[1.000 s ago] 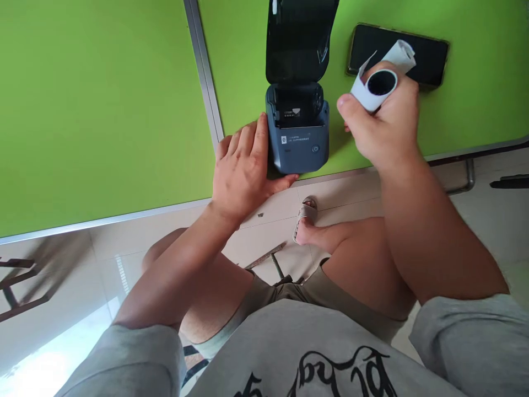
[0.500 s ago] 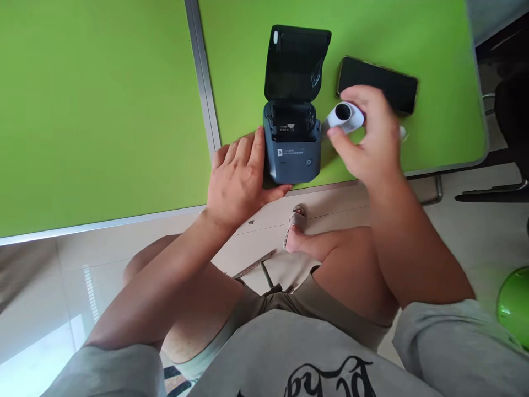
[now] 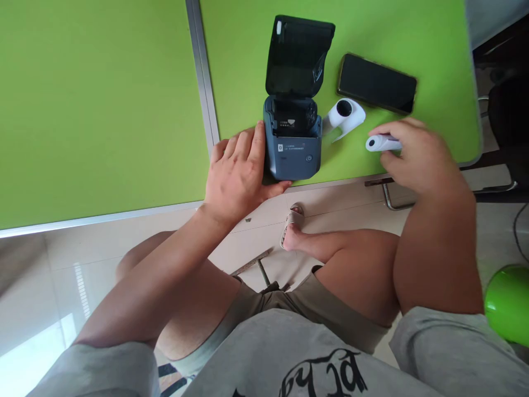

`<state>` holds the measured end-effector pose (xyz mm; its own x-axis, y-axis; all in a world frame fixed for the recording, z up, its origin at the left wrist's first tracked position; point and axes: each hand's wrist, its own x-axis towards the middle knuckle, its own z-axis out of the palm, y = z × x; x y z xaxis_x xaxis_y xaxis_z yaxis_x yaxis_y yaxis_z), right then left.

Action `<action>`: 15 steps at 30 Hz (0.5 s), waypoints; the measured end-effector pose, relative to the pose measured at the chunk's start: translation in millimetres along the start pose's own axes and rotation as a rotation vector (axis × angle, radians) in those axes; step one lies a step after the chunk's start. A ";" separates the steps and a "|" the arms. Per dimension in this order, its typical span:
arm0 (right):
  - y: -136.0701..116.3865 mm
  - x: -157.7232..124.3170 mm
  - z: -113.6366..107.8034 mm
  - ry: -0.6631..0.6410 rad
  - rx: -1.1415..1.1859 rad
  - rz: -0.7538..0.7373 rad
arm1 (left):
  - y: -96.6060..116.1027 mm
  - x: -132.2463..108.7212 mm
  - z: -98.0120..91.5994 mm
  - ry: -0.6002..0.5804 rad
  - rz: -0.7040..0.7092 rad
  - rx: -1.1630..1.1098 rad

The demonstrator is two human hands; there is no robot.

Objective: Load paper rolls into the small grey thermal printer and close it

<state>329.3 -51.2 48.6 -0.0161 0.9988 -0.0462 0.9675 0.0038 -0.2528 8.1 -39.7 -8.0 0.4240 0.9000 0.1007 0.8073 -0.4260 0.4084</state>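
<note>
A dark blue label printer (image 3: 292, 157) stands on the green table with its black lid (image 3: 300, 58) tipped up and its paper bay exposed. My left hand (image 3: 237, 173) holds the printer at its near left corner, fingers along the side and thumb along the front. Out to the right, my right hand (image 3: 421, 157) has its fingers closed around a small white paper roll (image 3: 376, 143) with a dark hole in its end. Between the printer and that hand lies a larger white paper roll (image 3: 353, 112), a loose flap of paper hanging from it.
Behind the rolls a black phone (image 3: 378, 82) lies on the table. A metal seam (image 3: 202, 71) divides the green tabletop (image 3: 103, 110), whose front edge runs just before the printer. A dark chair (image 3: 508, 121) is at the right, with a green round object (image 3: 506, 303) below it.
My right hand has left the larger paper roll, moved right and taken hold of the small roll. The larger roll now rests on the table. My left hand stays at the printer.
</note>
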 end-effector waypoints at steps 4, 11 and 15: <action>-5.6 4.2 14.8 0.183 0.354 -0.047 | -0.4 0.1 0.4 0.013 -0.006 0.009; -35.9 26.7 31.0 0.291 1.126 0.050 | -1.3 0.6 1.2 0.026 -0.012 0.015; -61.3 33.8 22.2 0.396 1.233 0.037 | -0.1 0.4 1.0 0.003 -0.020 0.025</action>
<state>263.8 -18.7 41.1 0.2861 0.9444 0.1618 0.0934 0.1406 -0.9857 8.6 -39.3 -8.9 0.4062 0.9088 0.0957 0.8258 -0.4099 0.3872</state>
